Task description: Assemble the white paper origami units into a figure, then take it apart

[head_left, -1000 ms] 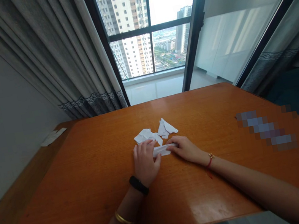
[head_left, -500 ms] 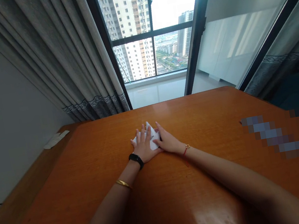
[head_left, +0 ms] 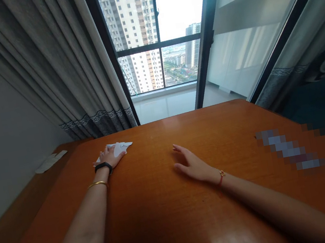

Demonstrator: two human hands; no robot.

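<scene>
A folded piece of white paper lies near the far left part of the wooden table. My left hand rests on top of it with the fingers spread, hiding part of its left side. A black band and a gold bangle circle that wrist. Over the middle of the table is my right hand, apart from the paper. Its thumb and fingers are separated, and nothing is between them. A red string bracelet is on the right wrist.
Off to the right on the table is a blurred-out, pixelated item. A pale strip of paper lies on the ledge at the left wall. Grey curtains and a window stand beyond the table's far edge.
The folded paper has moved left along the table under my left hand. My right hand has let go of it and drawn slightly right and nearer. The camera view has shifted a little.
</scene>
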